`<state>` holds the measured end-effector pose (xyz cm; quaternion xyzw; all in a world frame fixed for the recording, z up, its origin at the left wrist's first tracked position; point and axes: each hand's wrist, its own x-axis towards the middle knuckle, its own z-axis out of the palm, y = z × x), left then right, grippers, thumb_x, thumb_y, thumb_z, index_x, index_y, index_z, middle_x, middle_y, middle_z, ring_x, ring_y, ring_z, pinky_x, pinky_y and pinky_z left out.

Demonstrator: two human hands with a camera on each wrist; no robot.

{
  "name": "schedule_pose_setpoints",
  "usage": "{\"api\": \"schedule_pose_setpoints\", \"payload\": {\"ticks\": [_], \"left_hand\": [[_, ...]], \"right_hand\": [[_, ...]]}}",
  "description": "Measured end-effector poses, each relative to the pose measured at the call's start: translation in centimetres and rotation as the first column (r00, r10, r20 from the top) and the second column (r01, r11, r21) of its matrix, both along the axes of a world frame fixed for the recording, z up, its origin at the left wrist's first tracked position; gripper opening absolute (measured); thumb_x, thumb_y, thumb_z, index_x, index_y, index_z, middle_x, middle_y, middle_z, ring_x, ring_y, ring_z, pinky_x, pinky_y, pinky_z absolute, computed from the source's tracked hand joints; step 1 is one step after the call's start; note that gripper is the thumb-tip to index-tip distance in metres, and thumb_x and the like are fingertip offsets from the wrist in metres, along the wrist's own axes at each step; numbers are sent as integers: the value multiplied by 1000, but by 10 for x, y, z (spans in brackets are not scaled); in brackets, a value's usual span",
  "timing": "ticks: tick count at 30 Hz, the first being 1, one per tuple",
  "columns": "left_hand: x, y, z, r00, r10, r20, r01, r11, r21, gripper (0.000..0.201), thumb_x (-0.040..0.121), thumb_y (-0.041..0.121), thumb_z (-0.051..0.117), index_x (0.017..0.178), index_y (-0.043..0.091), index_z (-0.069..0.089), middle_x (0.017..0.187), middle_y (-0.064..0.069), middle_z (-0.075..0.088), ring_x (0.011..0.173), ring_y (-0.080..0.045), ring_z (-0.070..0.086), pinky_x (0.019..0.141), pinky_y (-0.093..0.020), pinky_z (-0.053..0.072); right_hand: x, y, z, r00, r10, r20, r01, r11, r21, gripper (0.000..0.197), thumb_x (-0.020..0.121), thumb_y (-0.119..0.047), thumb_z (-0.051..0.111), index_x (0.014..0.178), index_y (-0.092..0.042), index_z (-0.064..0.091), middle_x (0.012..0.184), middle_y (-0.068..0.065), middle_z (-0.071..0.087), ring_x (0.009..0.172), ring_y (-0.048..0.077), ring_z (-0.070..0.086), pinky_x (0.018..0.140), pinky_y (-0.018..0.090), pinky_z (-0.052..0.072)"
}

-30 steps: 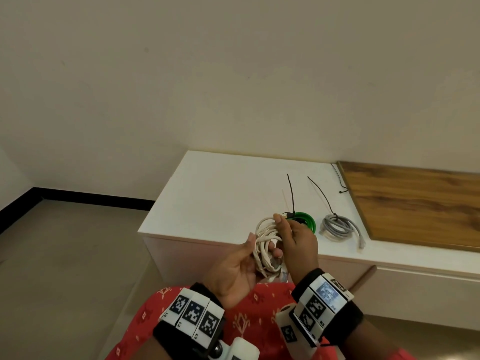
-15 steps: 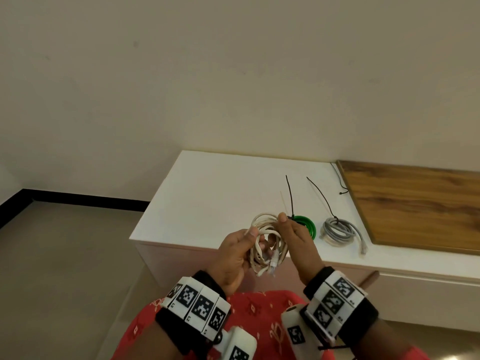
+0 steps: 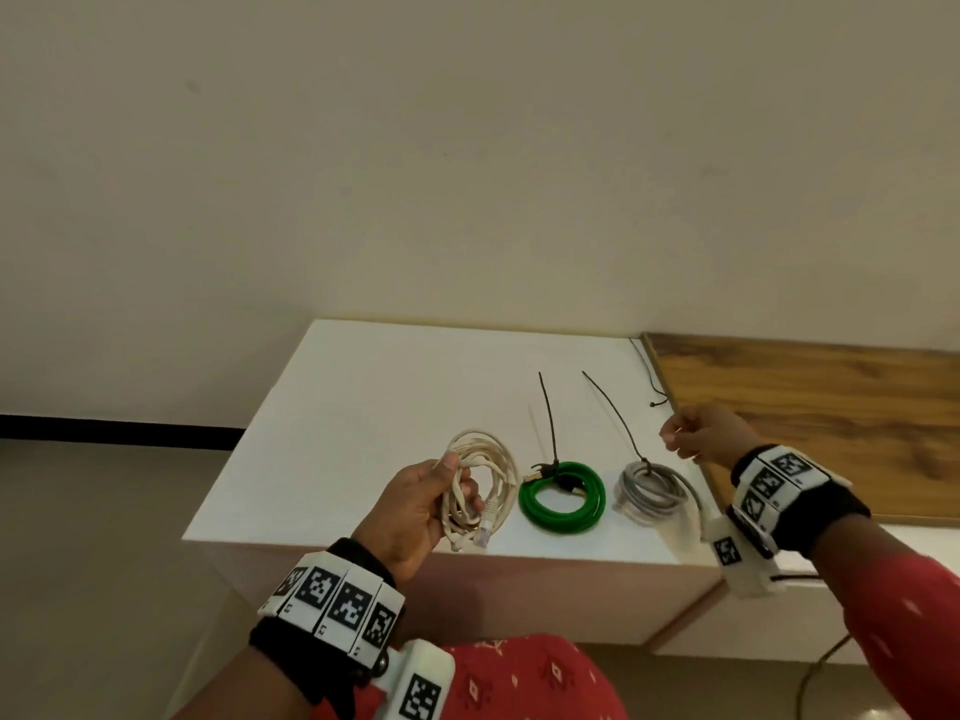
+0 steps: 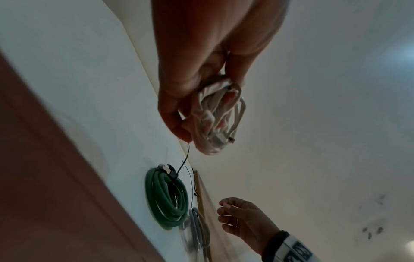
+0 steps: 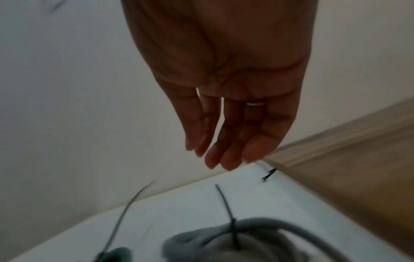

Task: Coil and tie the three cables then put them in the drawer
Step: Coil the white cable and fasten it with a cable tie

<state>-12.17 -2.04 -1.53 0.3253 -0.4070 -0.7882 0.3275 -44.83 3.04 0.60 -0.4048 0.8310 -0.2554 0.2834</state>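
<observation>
Left hand grips the coiled cream cable above the cabinet edge; right hand reaches, empty, toward the loose tie.

The left hand (image 3: 415,504) has its fingers and thumb curled round the cream-white coiled network cable (image 3: 480,480), held just above the near edge of the white cabinet top (image 3: 363,397), one clear plug hanging from the bundle; the right hand (image 3: 698,433) hovers over the seam beside the brown wooden panel (image 3: 831,407), fingers loosely bent and holding nothing; a thin black loose cable tie (image 3: 649,376) lies just beyond its fingertips; the green coiled cable (image 3: 562,497), bound with a black tie, lies flat on the top just right of the cream one; the grey coiled cable (image 3: 652,493), also tied, lies beside it, below the right hand.
</observation>
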Motion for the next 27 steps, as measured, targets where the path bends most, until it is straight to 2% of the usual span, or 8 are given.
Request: {"api": "schedule_pose_setpoints", "payload": {"ticks": [3,7,10,14,17,21,25,27], "left_hand": [[-7,-8,-3,1000,-8,18,8,1000,9,27,95,22,36,80,3,50,54,-1,54,52,-15,57,52,-23,50],[-14,-17,-7,1000,-12,19,11,999,30,26,88,26,43,78,3,50,55,-2,54,53,-16,57,54,-25,50],[-15,-22,-13,1000,-1,26,0,999,45,27,80,29,47,80,2,51,56,-4,53,54,-17,56,55,-26,49],[-15,-28,-21,1000,5,25,-7,997,79,28,80,28,47,80,1,53,56,-5,52,55,-18,56,54,-26,51],[-17,-37,-25,1000,7,14,-9,994,108,31,77,29,49,85,-1,53,58,-7,52,58,-20,55,54,-26,52],[-20,-41,-27,1000,15,8,-16,991,133,32,75,27,50,86,-2,53,59,-8,53,57,-20,57,53,-26,53],[-19,-41,-27,1000,25,18,-27,991,135,31,75,27,49,85,-2,53,58,-7,53,57,-20,56,53,-25,53],[-17,-39,-24,1000,27,10,-28,992,127,30,76,27,49,84,-1,52,56,-6,53,55,-19,56,53,-25,52]], "right_hand": [[-29,-27,-3,978,25,-206,-4,995,101,19,83,-2,59,68,-15,58,76,9,63,65,18,54,61,25,44],[-53,-64,-17,882,156,-445,-50,970,240,14,83,-2,59,96,-5,65,112,15,63,103,29,57,85,31,44],[-64,-84,-28,786,239,-571,-67,950,305,22,86,0,49,101,-8,64,113,11,65,107,29,57,88,29,42],[-75,-100,-32,692,379,-614,-95,891,443,21,86,-3,46,92,-20,57,115,7,65,107,26,58,79,26,38],[-77,-108,-37,640,449,-623,-84,847,525,25,89,-8,44,107,-15,60,118,7,63,110,24,58,92,28,41],[-73,-111,-45,569,517,-639,-68,804,591,24,90,-13,47,108,-12,62,116,6,63,109,23,58,94,29,44],[-63,-111,-32,630,474,-615,-128,845,520,9,87,-18,56,87,-18,66,117,6,64,111,24,58,94,28,41],[-52,-105,-20,700,403,-590,-194,902,386,12,85,-19,61,91,-12,68,118,8,62,110,26,55,92,30,40]]}}
